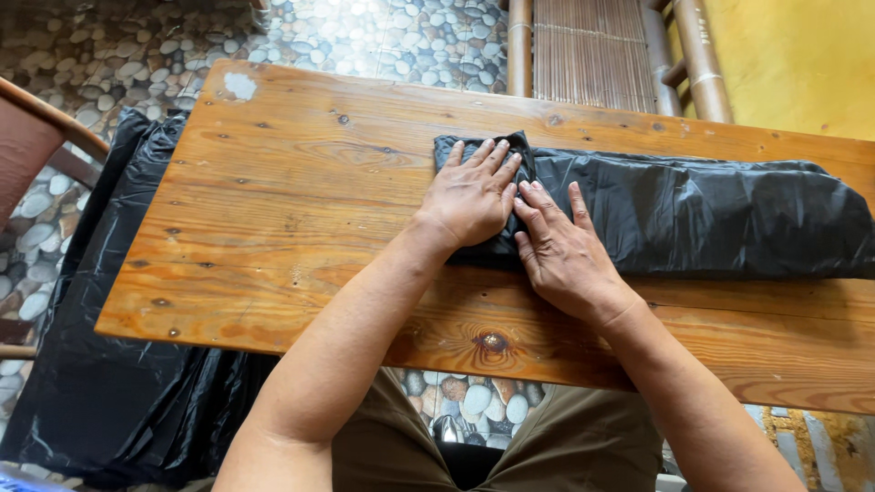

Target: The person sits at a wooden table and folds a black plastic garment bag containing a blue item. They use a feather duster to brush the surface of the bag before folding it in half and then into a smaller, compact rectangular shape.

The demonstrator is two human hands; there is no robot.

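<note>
At centre frame, a folded black plastic bag (693,219) is pressed flat onto the table (301,200) by left hand (474,196) and right hand (565,255), fingers spread open; it looks thin, limp and slippery, best gripped at its folded end.

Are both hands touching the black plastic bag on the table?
Touching. The head view shows the left hand and the right hand pressed flat on the folded end of the black plastic bag.

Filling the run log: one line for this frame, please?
left hand: flat on black plastic bag end | right hand: flat beside it on bag | bag: folded strip on wooden table
</note>
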